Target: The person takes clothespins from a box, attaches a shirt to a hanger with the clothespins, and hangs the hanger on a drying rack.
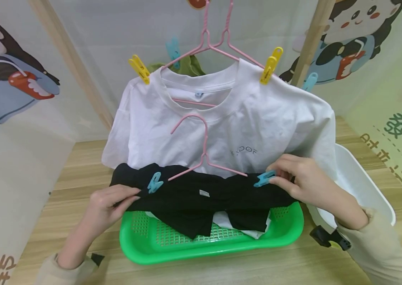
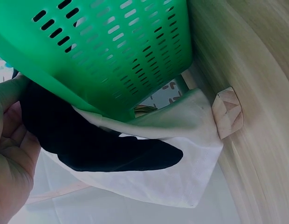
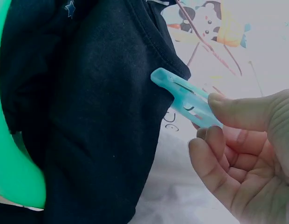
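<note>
A black shirt (image 1: 186,196) with a small white label lies across the front of a pink hanger (image 1: 205,148), its lower part hanging into a green basket (image 1: 201,255). At its left end my left hand (image 1: 110,204) pinches the black cloth, also seen in the left wrist view beside the basket. My right hand (image 1: 306,180) pinches a blue clothespin (image 3: 186,98) between thumb and fingers; the clip's nose meets the shirt's edge near the neckline. Another blue clothespin (image 1: 155,183) sits on the shirt's left shoulder, close to my left fingers.
Behind hangs a white T-shirt (image 1: 201,138) on a pink hanger, with yellow clothespins (image 1: 139,69) at its shoulders. A green garment (image 1: 190,66) hangs farther back. To the right stands a white tray (image 1: 361,186). Wooden posts (image 1: 76,63) rise on both sides.
</note>
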